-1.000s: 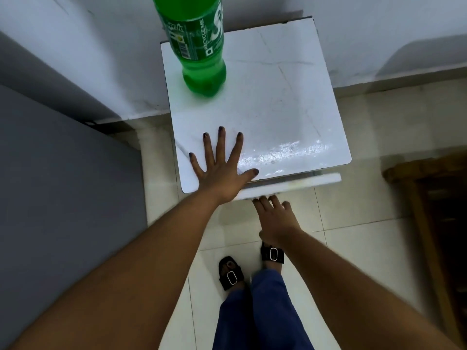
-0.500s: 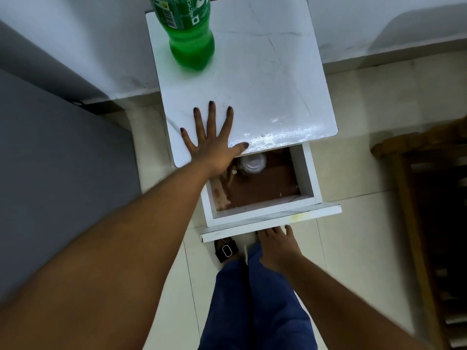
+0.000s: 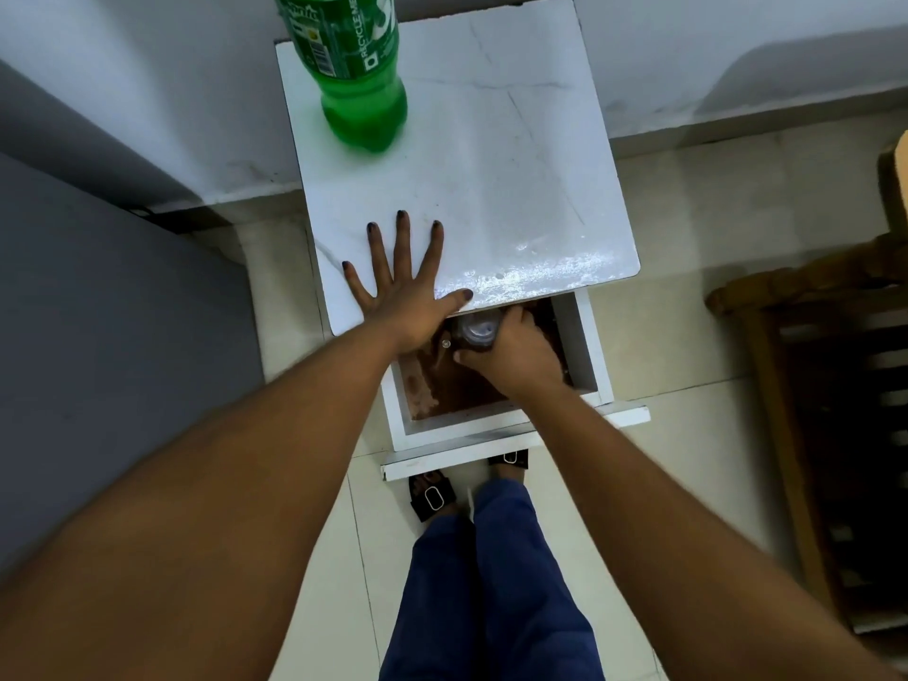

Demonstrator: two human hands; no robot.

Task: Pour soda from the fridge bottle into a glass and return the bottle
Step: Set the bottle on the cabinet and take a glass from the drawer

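Observation:
A green soda bottle stands upright at the back left of the white cabinet top; its cap is out of frame. My left hand presses flat on the front left of that top, fingers spread. Below the top's front edge the drawer is pulled out, showing a brown bottom. Inside it, my right hand grips a clear glass standing at the drawer's back. Only the glass's rim and part of its side show past my fingers.
A grey fridge side fills the left. A white wall runs behind the cabinet. A dark wooden chair stands at the right. My feet in black sandals are on the pale tiled floor just under the drawer front.
The drawer slid out from shut to open. My right hand left the drawer front, reached into the drawer and closed round the glass. My left hand stayed flat on the top.

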